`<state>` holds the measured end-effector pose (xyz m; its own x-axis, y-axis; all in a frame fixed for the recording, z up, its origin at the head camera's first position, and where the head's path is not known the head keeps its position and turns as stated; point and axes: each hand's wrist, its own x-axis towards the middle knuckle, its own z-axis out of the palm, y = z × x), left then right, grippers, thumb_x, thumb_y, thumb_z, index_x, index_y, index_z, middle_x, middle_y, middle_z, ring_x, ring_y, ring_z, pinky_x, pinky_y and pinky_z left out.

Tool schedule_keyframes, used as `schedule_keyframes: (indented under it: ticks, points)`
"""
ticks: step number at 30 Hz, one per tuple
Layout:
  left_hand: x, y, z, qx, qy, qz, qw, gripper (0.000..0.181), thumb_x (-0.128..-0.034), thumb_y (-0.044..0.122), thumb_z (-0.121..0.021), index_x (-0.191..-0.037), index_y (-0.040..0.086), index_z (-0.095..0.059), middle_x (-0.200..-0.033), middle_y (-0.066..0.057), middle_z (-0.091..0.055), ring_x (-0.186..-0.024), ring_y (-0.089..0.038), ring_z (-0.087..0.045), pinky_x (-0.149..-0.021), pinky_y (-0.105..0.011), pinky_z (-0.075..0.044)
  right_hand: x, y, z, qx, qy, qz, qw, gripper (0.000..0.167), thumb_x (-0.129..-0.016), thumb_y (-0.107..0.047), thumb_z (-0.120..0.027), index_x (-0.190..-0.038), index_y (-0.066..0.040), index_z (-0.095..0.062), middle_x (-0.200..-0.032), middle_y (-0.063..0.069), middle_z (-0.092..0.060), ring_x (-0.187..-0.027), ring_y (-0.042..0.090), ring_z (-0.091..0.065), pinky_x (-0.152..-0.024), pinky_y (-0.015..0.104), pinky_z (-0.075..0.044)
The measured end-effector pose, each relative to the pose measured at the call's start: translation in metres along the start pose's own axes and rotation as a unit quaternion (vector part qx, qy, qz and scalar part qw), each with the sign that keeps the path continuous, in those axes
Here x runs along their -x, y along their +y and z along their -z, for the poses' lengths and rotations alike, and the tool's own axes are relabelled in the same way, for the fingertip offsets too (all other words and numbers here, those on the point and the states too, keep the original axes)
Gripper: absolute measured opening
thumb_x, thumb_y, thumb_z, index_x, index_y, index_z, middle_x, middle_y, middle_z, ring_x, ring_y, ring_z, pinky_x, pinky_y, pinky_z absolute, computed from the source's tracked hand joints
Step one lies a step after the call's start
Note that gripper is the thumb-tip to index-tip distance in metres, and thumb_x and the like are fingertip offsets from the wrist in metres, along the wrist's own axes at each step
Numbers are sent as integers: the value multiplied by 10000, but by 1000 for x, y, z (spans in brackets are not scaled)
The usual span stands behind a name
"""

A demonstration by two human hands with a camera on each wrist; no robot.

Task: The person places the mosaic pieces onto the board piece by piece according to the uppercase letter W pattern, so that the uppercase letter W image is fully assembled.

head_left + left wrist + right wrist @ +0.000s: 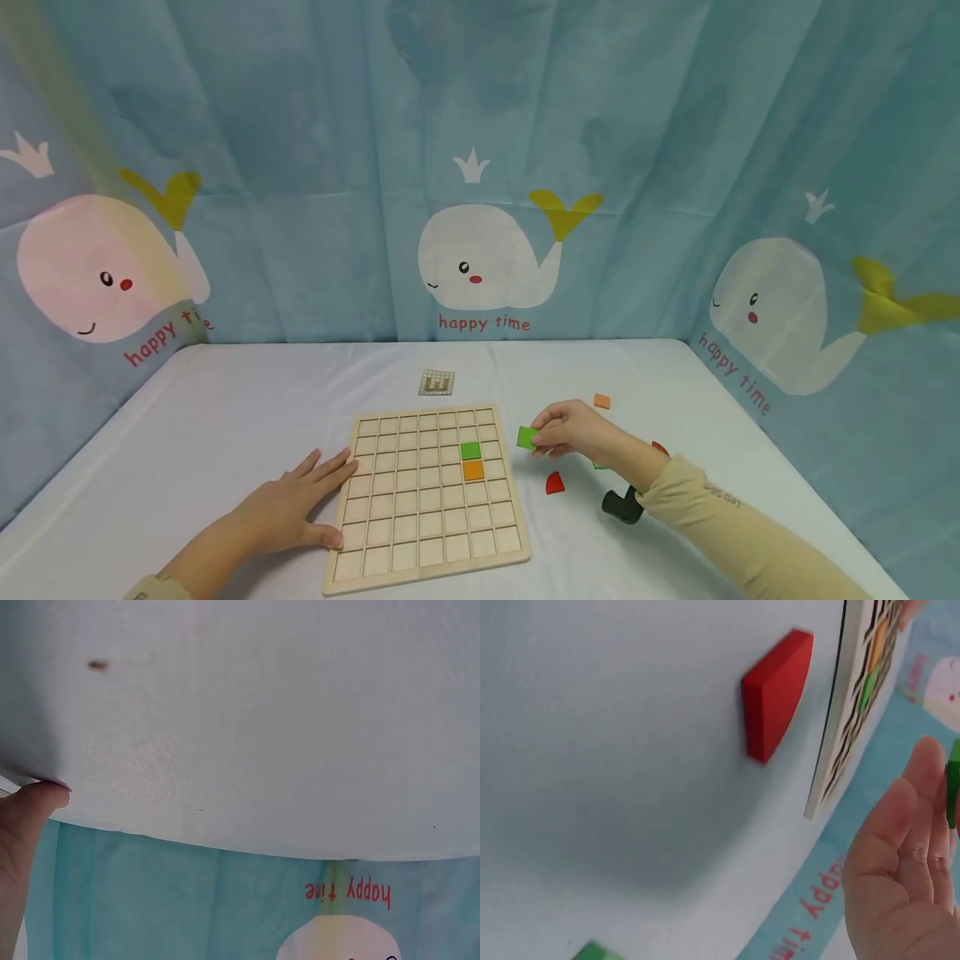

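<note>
A wooden grid board lies on the white table with a green square tile and an orange square tile in neighbouring cells. My left hand rests at the board's left edge, fingers straight and spread, thumb near the lower corner. Just off the board's right edge, my right hand pinches another green square tile between thumb and fingers, above the table. A red quarter-round piece lies below that hand; the right wrist view shows this red piece beside the board.
Behind the board lies a small card with a grid pattern. An orange tile is beyond the right hand. The right arm partly covers another red piece, a green piece and a black object. A blue curtain encloses the table.
</note>
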<state>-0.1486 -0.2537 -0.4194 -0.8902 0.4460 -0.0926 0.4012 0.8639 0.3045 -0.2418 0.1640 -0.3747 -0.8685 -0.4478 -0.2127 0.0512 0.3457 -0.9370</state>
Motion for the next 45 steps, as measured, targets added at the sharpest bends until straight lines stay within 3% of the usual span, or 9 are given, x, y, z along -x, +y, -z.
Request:
schedule_keyframes:
  ticks: [13, 21, 30, 39, 45]
  points:
    - [-2, -2, 0, 124, -29, -26, 9999, 979, -749, 675, -651, -1499, 115, -366, -1588, -76, -252, -1365, -543, -233, -744, -712, -438, -1, 1, -28, 1, -61, -96, 9999, 136, -875, -12, -698, -983, 69, -683, -828, 101, -715, -692, 188, -669, -682, 343, -575]
    - [0, -3, -2, 106, 30, -131, 9999, 958, -765, 656, -654, -1496, 106, -369, -1583, -83, -261, -1352, -559, -241, -763, -718, -432, -1, 6, -48, 193, -113, -83, 9997, 92, -877, 15, -684, -948, 72, -692, -762, 153, -713, -680, 201, -694, -667, 350, -577]
    - [0, -2, -1, 34, 24, -48, 10000, 971, -757, 672, -644, -1501, 113, -368, -1583, -83, -261, -1365, -538, -239, -831, -725, -404, -3, 0, -67, 431, -62, -85, 9990, 64, -846, 17, -721, -900, 47, -703, -761, 60, -702, -644, 126, -659, -626, 275, -559]
    - [0, -2, -2, 9, 44, -96, 9999, 971, -755, 664, -652, -1493, 96, -377, -1569, -110, -285, -1363, -536, -248, -870, -724, -384, -7, 0, -77, 954, 0, 93, 9954, 46, -815, 10, -752, -847, 3, -720, -706, -14, -655, -535, 90, -473, -505, 205, -402]
    - [0, -2, -1, -6, 0, -35, 10000, 976, -756, 665, -651, -1501, 105, -362, -1576, -108, -269, -1362, -541, -241, -836, -731, -394, -7, -1, -81, 1202, -45, 326, 9922, 42, -807, 21, -758, -832, 21, -724, -701, -15, -655, -547, 76, -489, -509, 203, -423]
